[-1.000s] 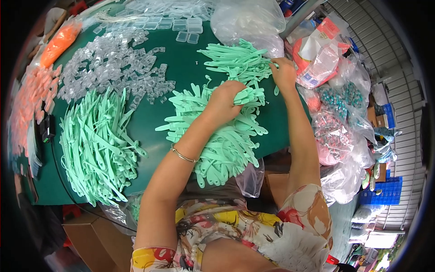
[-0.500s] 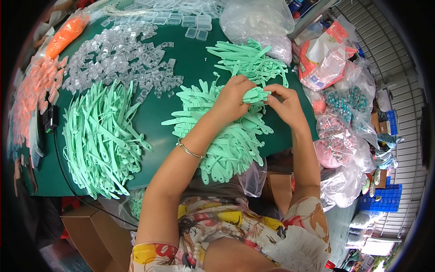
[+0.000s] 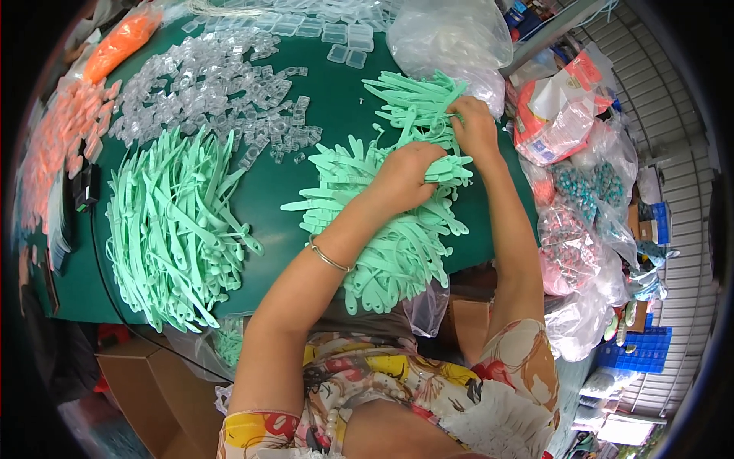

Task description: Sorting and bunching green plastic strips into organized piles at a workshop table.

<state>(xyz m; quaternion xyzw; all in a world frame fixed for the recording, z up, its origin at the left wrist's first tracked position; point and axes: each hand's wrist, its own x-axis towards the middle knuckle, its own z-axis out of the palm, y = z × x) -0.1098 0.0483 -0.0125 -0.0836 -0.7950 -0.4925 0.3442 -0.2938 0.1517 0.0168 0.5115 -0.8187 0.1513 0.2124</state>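
Observation:
My left hand [image 3: 409, 177] is closed round a bundle of flat mint-green plastic strips [image 3: 454, 170], whose rounded ends stick out past the fingers on the right. Under that hand and forearm spreads a large heap of the same strips [image 3: 394, 268], reaching to the table's front edge. Farther off, my right hand [image 3: 475, 128] has its fingers bent and pinched at the right side of a smaller far pile of strips [image 3: 410, 98]. A strip seems to be between its fingertips, partly hidden. Another big pile of mint-green strips [image 3: 172, 229] lies to the left.
Small clear plastic pieces [image 3: 202, 92] are scattered at the back left of the green table [image 3: 267, 214]. Beside them lie orange pieces [image 3: 73, 126]. Clear cases [image 3: 349, 35] and a plastic bag [image 3: 451, 34] sit at the back. Filled bags [image 3: 569, 249] crowd the right; a cardboard box [image 3: 153, 398] stands below left.
My right hand has left the bundle and moved away to the far pile, where its fingers close. My left hand still grips the bundle, slightly lower and turned.

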